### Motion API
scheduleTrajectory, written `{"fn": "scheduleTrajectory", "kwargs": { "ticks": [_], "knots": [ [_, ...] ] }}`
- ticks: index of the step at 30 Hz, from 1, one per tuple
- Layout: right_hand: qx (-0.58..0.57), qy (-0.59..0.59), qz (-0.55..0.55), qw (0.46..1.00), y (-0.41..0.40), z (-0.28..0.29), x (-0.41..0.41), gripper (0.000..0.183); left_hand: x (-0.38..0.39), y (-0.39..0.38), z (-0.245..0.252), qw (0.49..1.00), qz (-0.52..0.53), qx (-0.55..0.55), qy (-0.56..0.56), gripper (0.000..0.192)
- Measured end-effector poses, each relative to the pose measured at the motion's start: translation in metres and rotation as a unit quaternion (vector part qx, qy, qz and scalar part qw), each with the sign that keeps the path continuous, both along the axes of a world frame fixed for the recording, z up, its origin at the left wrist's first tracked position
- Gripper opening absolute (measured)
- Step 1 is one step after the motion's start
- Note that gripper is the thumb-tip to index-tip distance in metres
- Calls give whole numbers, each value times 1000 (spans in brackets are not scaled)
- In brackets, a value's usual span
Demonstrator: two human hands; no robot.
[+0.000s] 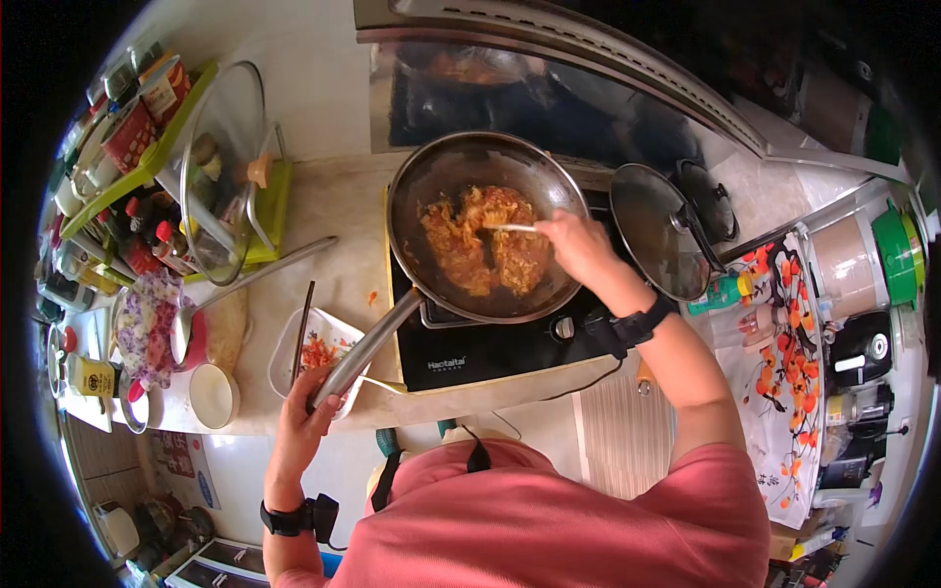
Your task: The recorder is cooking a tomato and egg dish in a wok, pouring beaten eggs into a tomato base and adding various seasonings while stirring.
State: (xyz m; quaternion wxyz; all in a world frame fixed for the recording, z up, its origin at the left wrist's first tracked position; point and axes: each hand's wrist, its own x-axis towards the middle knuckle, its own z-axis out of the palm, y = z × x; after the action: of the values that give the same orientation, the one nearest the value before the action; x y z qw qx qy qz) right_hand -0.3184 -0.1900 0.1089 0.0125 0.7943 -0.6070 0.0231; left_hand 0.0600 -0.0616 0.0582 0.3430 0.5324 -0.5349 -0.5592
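My left hand [307, 411] grips the metal handle [378, 339] of a large wok [559, 184] on a black cooktop [507, 353]. Inside the wok lies reddish-brown, crumb-coated food [456, 253], spread in clumps. My right hand [577, 242] reaches over the wok's right side and holds a pale-handled utensil [514, 228]; its working end is hidden in the food. Beside my left hand is a white tray [279, 356] with chopped red pieces [320, 353]. A dark chopstick [302, 327] crosses the tray's left side; I cannot tell whether my hand touches it.
Left of the wok stand a glass lid [220, 176] in a green rack [276, 213], a long-handled ladle [257, 275] and a cream bowl [214, 396]. To the right are another glass lid [650, 228], a green bottle [720, 292] and a floral cloth [786, 382]. A range hood [573, 51] hangs beyond.
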Motion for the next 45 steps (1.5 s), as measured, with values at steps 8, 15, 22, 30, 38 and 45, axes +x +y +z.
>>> {"fn": "scheduleTrajectory", "kwargs": {
  "ticks": [8, 15, 22, 30, 38, 45],
  "knots": [
    [106, 117, 22, 987, 32, 20, -9, 26, 4, 6, -9, 1000, 19, -2, -9, 35],
    [47, 47, -106, 992, -19, 34, -17, 18, 5, 6, -8, 999, 32, 0, -12, 36],
    [125, -12, -163, 979, -62, 10, -52, 15, 1, 2, -1, 999, 33, 21, 9, 34],
    [110, -42, -92, 989, -80, 31, -32, 16, 4, 7, -3, 998, 51, 23, -7, 33],
    [191, -135, 24, 972, -94, -15, -17, 15, -1, 6, -4, 996, 75, 38, 0, 31],
    [166, 59, -139, 975, -59, 40, -74, 14, -4, 16, -8, 994, 105, 3, -8, 31]
  ]
}}
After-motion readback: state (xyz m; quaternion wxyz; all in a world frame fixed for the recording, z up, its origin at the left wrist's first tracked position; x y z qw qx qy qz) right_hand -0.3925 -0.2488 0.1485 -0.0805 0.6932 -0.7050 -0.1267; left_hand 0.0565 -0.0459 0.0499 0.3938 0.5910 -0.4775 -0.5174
